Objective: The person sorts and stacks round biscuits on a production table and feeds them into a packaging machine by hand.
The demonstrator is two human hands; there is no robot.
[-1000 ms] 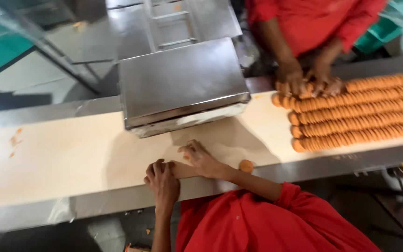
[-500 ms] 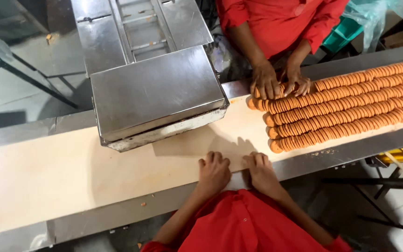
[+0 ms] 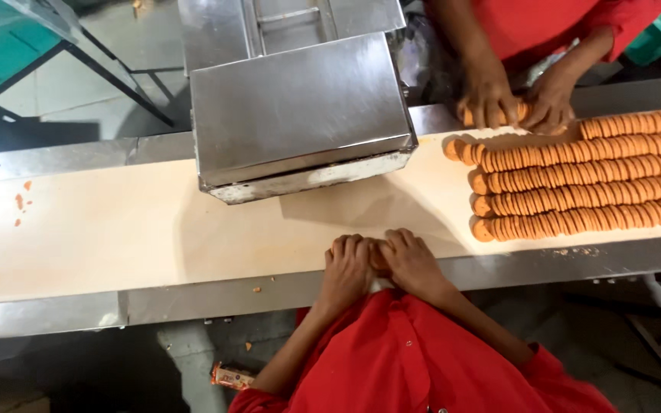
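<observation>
Your left hand [image 3: 346, 268] and right hand [image 3: 411, 261] are cupped together around a small biscuit stack [image 3: 378, 258] squeezed between them at the conveyor belt's [image 3: 154, 229] near edge, while long biscuit rows [image 3: 583, 187] off right lie ungathered.

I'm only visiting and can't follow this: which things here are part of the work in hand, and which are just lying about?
In use:
- left hand and right hand, closed together on a few biscuits
- cream belt
- rows of biscuits
- co-worker's hands gathering a row

Lying about:
- orange crumbs
- wrapper on the floor
- steel box over the belt
</observation>
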